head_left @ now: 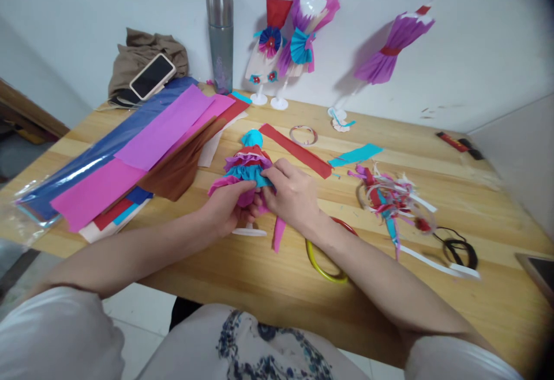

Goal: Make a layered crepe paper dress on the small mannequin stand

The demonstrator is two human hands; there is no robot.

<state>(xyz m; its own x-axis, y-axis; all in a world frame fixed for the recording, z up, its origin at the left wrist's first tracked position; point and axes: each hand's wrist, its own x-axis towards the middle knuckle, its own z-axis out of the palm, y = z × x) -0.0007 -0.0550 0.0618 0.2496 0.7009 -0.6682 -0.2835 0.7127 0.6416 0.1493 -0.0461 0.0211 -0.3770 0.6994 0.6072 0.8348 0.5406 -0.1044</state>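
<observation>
Not a single word, number or brand comes up readable for you here: the small red-and-black item (pixel 452 141) at the far right of your tabletop (pixel 372 302) flashes some faint marks on its red part, but they are too small and blurred to make out as letters. Over to your left, the phone (pixel 153 77) shows you a dark screen with nothing legible, and the flask (pixel 220 51) by the wall offers just a purple pattern; down on your own shirt (pixel 194 342), the dark blue print yields no lettering either.
</observation>
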